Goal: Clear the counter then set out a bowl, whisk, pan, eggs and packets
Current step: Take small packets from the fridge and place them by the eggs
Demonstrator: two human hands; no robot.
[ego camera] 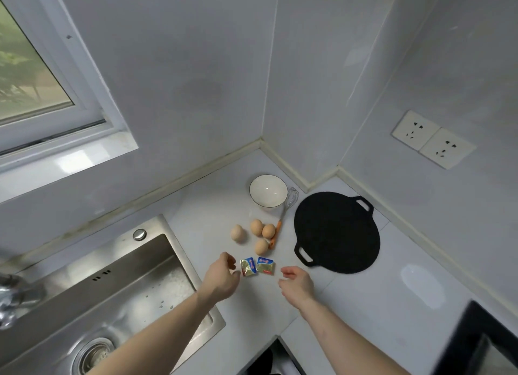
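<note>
On the white counter [350, 299] stands a white bowl [268, 190] near the back corner. A whisk [283, 213] with an orange handle lies beside it. To the right sits a flat black pan [337, 232] with two loop handles. Several brown eggs [261, 232] lie loose in the middle. Two small foil packets [257, 266] lie side by side in front of the eggs. My left hand [221, 276] hovers just left of the packets, fingers loosely curled, holding nothing. My right hand [297, 283] hovers just right of them, also holding nothing.
A steel sink [120, 287] fills the left, with a tap [11, 293] at the far left edge. A window [30, 74] is above it. Two wall sockets [433, 138] sit on the right wall. A dark appliance edge [476, 343] is at the lower right.
</note>
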